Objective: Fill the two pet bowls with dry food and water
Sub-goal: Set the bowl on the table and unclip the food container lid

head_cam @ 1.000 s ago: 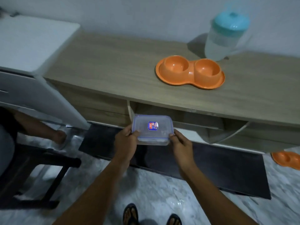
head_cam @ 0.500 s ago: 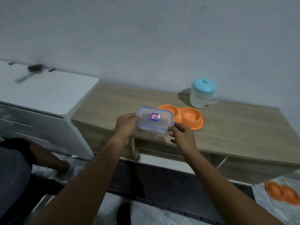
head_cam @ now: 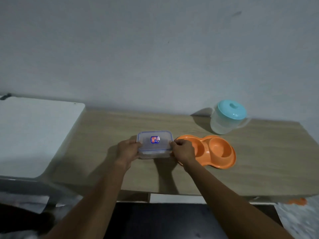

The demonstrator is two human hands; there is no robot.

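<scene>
Both hands, left hand (head_cam: 128,150) & right hand (head_cam: 183,150), hold the shut food box (head_cam: 154,144) at its ends, mid-frame on the wood top (head_cam: 259,161). Orange twin bowl (head_cam: 219,151) sits just right, looks empty; water jug (head_cam: 228,117) upper right. Next: pop lid off, I think.

One lidded container (head_cam: 154,144); one orange double bowl (head_cam: 214,152); one jug (head_cam: 227,117); two hands.
</scene>
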